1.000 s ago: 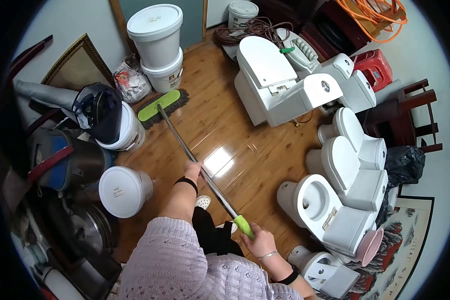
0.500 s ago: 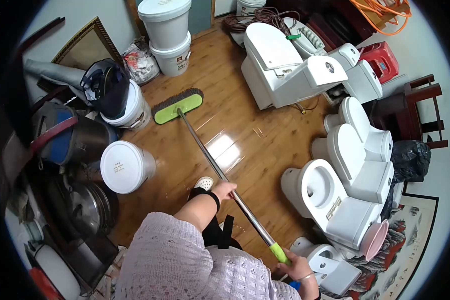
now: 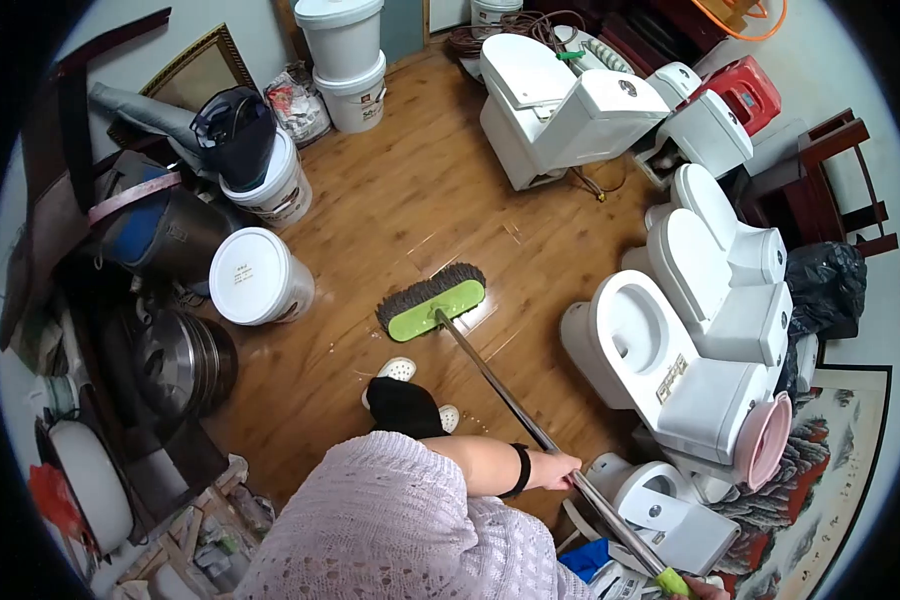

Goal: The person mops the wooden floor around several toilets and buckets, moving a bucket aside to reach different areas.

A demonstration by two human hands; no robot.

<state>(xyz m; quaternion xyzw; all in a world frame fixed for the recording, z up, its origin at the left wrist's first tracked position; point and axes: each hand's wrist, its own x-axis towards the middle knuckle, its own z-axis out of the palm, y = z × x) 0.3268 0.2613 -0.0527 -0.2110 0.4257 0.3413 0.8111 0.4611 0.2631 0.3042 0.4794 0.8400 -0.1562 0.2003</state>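
My left hand (image 3: 557, 470), with a black band at the wrist, is wrapped round the middle of a push broom's metal handle (image 3: 505, 393). At the lower right edge my right hand (image 3: 708, 590) holds the green grip (image 3: 672, 581) at the handle's end; most of that hand is cut off by the frame. The green broom head (image 3: 435, 309) with dark grey bristles rests on the wooden floor (image 3: 370, 210), ahead of my white clogs (image 3: 399, 369). Small pale crumbs lie near the head and the clogs.
White toilets (image 3: 632, 335) line the right side, one with a pink basin (image 3: 763, 440) against it. Another toilet (image 3: 560, 110) stands at the back. White buckets (image 3: 260, 278) and metal pots (image 3: 185, 360) crowd the left. A landscape painting (image 3: 820, 480) leans lower right.
The broom head has come back toward my feet and rightward. Both hands have moved right and down with the handle, my right hand to the frame's edge. A second clog now shows.
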